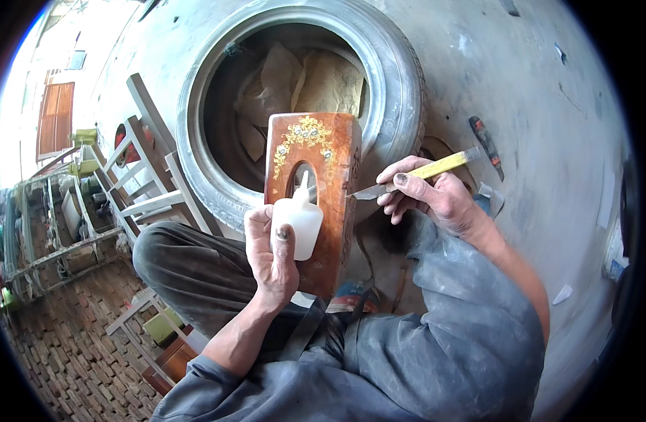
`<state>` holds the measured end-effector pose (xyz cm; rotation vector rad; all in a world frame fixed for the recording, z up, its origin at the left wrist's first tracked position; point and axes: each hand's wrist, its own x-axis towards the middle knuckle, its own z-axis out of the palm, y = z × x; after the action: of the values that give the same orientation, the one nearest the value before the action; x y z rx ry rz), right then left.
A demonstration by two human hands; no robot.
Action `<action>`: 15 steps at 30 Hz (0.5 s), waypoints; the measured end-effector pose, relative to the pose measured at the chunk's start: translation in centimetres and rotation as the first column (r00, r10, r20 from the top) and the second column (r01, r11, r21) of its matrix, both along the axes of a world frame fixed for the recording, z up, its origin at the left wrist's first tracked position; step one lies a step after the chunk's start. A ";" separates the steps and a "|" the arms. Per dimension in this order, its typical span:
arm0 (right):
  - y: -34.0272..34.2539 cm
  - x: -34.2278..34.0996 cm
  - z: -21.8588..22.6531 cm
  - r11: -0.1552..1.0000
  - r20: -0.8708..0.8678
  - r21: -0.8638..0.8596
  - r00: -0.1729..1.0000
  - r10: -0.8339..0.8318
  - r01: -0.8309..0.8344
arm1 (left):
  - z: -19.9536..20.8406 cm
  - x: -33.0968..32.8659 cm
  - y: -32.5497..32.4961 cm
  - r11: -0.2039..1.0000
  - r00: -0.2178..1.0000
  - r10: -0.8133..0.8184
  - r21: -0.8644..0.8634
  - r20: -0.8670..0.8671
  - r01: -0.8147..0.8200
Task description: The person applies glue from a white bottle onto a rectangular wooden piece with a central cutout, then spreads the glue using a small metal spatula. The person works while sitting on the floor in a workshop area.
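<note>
A reddish-brown lacquered wooden box with a gold floral pattern and an oval slot lies between my legs, its far end over the tyre's near rim. My left hand grips a white squeeze bottle, its nozzle pointing up in front of the slot. The bottle hides part of the box's top. In my right hand is a yellow-handled knife. Its pointed blade reaches left to the box's right side; whether the tip touches the wood, I cannot tell. Dark smudges mark both thumbs.
A big grey tyre lies flat ahead, with brown paper inside. To its right a red-and-black handled tool rests on the concrete floor. Grey wooden frames stand at left, near a metal rack and brick paving.
</note>
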<state>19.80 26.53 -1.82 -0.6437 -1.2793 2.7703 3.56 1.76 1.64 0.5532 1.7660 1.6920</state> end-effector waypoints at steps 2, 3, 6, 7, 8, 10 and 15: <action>0.0 -0.2 -0.4 0.999 -0.008 -0.003 0.999 -0.032 0.032 | 0.5 0.1 0.4 1.000 1.000 -0.015 0.008 -0.001 0.015; 0.0 -0.3 -0.4 0.999 0.004 -0.002 0.999 -0.033 0.033 | 0.5 0.2 0.5 0.999 1.000 -0.016 0.029 0.020 0.015; -0.1 -0.6 -0.1 0.999 0.038 0.015 0.999 -0.037 0.037 | 0.6 0.3 0.4 0.999 1.000 -0.019 0.030 -0.018 0.019; -0.1 -0.7 0.0 0.999 0.035 0.020 0.999 -0.040 0.040 | 0.6 0.3 0.4 0.999 1.000 -0.019 0.039 -0.018 0.019; -0.1 -0.7 0.0 0.999 0.032 0.026 0.999 -0.044 0.043 | 0.7 0.3 0.4 0.999 1.000 -0.019 0.048 -0.019 0.020; -0.1 -0.6 -0.4 0.998 0.034 0.013 0.997 -0.062 0.062 | 0.7 0.3 0.6 0.999 1.000 -0.022 0.042 -0.016 0.023; -0.3 -1.0 -0.2 0.998 0.075 0.041 0.995 -0.060 0.057 | 0.8 0.1 0.4 0.999 0.999 -0.022 0.045 -0.048 0.024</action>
<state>18.80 26.28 -2.05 -0.7789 -1.3019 2.6917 3.64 2.18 2.40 0.6361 1.7514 1.7201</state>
